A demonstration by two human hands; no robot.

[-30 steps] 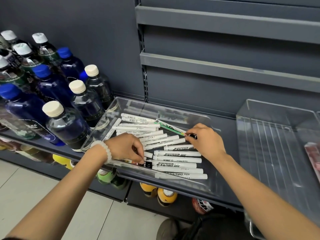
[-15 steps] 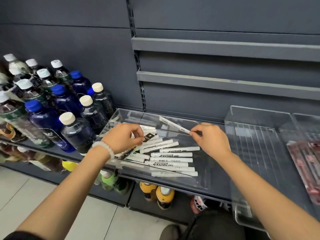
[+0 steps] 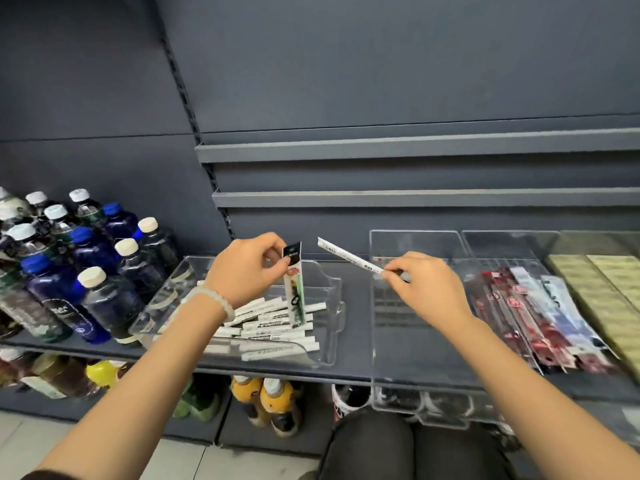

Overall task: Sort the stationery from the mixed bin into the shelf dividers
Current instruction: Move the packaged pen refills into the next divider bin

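My left hand (image 3: 247,268) pinches a packaged pen (image 3: 294,285) upright above the mixed bin (image 3: 332,299); my right hand (image 3: 424,289) grasps 1 white marker (image 3: 349,257), angled toward the empty divider (image 3: 415,244), probably its slot.

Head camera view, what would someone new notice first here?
Two hands raised above a clear bin of white pens: the left hand pinches a hanging packaged pen by its black top, and the right hand holds a single white pen angled up-left. Left stands a cluster of bottles; right, a divider holds red packets.
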